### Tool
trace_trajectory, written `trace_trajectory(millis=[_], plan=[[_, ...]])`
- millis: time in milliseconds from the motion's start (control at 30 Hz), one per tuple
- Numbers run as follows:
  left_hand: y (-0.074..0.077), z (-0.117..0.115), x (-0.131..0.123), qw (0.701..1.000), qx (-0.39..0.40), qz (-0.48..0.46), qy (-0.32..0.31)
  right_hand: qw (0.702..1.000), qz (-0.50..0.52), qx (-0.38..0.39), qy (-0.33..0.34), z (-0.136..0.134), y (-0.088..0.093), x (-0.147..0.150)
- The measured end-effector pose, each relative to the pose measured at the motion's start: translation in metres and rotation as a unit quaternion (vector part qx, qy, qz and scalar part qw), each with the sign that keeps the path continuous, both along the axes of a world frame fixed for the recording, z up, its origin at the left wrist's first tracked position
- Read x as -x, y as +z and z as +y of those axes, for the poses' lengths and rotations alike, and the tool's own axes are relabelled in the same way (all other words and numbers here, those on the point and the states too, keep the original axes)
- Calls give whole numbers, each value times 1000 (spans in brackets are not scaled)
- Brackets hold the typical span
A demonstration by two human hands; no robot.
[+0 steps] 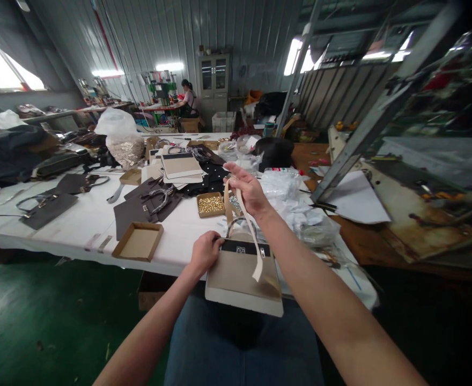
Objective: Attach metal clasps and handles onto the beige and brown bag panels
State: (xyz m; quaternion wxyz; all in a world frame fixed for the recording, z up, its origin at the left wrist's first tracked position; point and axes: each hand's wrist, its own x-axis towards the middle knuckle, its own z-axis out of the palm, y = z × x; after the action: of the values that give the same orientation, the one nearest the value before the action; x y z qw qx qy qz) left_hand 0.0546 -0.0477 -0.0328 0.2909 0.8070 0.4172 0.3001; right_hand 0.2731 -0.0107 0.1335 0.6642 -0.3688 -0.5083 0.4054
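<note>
A beige handbag panel with a black top band and metal fittings [242, 276] rests on my lap against the table's front edge. My left hand [205, 253] is closed on its upper left corner. My right hand [249, 188] is raised above it and pinches a beige strap [247, 222] that loops down to the bag, with one loose end hanging over the bag's face. A small box of gold studs [211, 205] sits just left of my right hand.
The white-covered table [79, 228] holds an empty cardboard tray [138, 242], dark leather pieces with handles [145, 206], stacked beige panels [181, 166] and clear plastic bags [296, 201]. A metal frame [364, 134] slants at right. A person sits far back [187, 99].
</note>
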Motion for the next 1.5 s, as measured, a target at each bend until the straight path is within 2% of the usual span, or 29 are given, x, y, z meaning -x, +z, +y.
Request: trace_trajectory(millis=[100, 200, 333, 467, 567, 633, 700, 800, 867, 900, 967, 1033, 1100, 1167, 1333, 1433, 1500], plan=[[3, 1, -2, 999, 22, 23, 16, 999, -26, -30, -2, -12, 25, 9], [5, 6, -8, 995, 74, 44, 51, 999, -40, -2, 27, -32, 38, 21], [4, 10, -14, 989, 109, 35, 90, 994, -65, 52, 67, -69, 48, 27], [2, 8, -10, 983, 144, 39, 102, 983, -138, 99, 69, -107, 55, 14], [6, 3, -4, 983, 142, 49, 107, 975, -158, 143, 65, -127, 53, 3], [15, -1, -3, 989, 112, 14, 97, 974, -154, 151, 62, -135, 48, 1], [31, -7, -6, 995, 58, -50, 69, 974, -154, 151, 74, -138, 42, 4], [64, -14, -13, 990, -29, -137, -6, 970, -158, 145, 113, -138, 39, 15], [87, -16, -13, 984, -51, -161, -47, 968, -164, 140, 131, -139, 40, 23], [96, -16, -11, 984, -53, -165, -48, 966, -172, 139, 130, -140, 41, 27], [110, -11, -1, 984, -60, -169, -6, 963, -205, 140, 105, -147, 41, 32], [118, -3, 17, 980, -88, -171, 53, 956, -249, 143, 67, -159, 35, 32], [121, 5, 39, 977, -117, -162, 80, 948, -271, 157, 51, -175, 23, 28], [120, 12, 62, 976, -133, -147, 93, 944, -264, 186, 66, -191, 8, 20], [111, 15, 119, 975, -145, -108, 132, 920, -291, 252, 78, -224, -22, -4], [96, 1, 152, 974, -158, -65, 150, 904, -338, 253, 75, -239, -31, -5], [83, -16, 174, 980, -138, -23, 142, 900, -370, 224, 47, -247, -40, 6]])
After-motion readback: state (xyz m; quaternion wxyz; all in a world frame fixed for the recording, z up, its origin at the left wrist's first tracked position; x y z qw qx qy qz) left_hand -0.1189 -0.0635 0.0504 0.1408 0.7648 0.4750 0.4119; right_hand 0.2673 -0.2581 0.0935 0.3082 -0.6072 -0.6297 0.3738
